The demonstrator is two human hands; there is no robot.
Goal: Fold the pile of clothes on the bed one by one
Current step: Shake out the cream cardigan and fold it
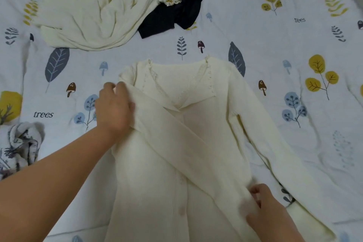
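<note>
The left hand point(114, 108) grips the cream cardigan point(198, 124) at its shoulder while the right hand point(265, 208) pinches its folded sleeve point(176, 133) on the leaf-printed bedsheet point(265, 31).

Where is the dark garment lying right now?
In the head view the dark garment lies at the top centre of the bed sheet, partly tucked under the crumpled cream top on its left, beyond the cream cardigan.

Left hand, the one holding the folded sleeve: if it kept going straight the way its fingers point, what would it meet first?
Probably bare bedsheet. The left hand points up the bed toward the crumpled cream garment, which seems the first clothing in line.
</note>
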